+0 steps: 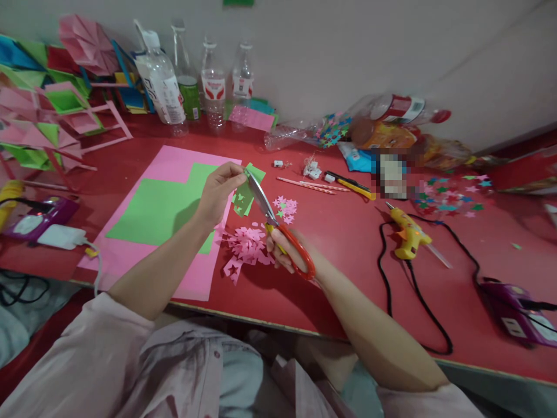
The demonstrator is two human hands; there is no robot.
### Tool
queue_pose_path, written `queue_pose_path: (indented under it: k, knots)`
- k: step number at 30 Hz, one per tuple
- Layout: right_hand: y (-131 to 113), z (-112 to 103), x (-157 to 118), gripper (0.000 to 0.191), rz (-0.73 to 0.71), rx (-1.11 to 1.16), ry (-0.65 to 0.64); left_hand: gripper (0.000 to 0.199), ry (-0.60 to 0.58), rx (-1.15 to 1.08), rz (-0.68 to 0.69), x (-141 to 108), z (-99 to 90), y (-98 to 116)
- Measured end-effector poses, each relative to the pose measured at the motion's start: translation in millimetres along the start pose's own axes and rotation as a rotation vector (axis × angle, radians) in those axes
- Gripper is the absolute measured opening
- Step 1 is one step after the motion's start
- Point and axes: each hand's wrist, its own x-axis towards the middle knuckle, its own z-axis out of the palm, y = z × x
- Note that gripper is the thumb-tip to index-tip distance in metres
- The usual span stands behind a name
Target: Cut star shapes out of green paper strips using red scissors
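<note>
My right hand grips a pair of scissors with red and yellow handles, their blades pointing up and to the left. At the blade tips, my left hand pinches a tiny piece of green paper, mostly hidden by the fingertips. Just behind the blades lie green paper strips. Pink paper scraps are heaped below, between my hands, some with star-shaped cutouts. A small pile of pink and green paper stars lies right of the blades. Under my left forearm are green sheets on a larger pink sheet.
Plastic bottles stand along the wall, left of more bottles lying down. Folded paper models fill the left. A yellow glue gun with a looping black cord lies right, near a box cutter and loose stars. Purple power strips sit at both sides.
</note>
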Motion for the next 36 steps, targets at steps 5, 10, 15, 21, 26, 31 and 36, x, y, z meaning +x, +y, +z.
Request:
queue_pose_path:
  k: [5,10,15,21,26,31,36]
  knots:
    - [0,2,1,0.054,0.021,0.015,0.021,0.010,-0.007,-0.012,-0.015,-2,2.8,0]
    - [-5,5,-2,0.055,0.034,0.017,0.027,0.011,-0.019,-0.033,-0.014,-2,2.3,-3]
    - [-10,9,-5,0.056,0.044,0.017,0.061,0.012,-0.017,-0.026,-0.039,-2,1.4,-4]
    - [-8,10,-3,0.059,0.082,-0.018,0.077,0.012,-0.023,-0.058,-0.030,-2,1.2,-4]
    - [-2,8,0,0.059,0.074,-0.020,0.096,0.012,-0.024,-0.082,-0.011,-1,0.6,-5]
    - [1,7,1,0.058,0.067,-0.026,0.088,0.012,-0.038,-0.073,0.008,-1,-0.5,-5]
    - [0,8,2,0.056,0.090,-0.031,0.121,0.012,-0.022,-0.024,0.015,-1,-0.8,-4]
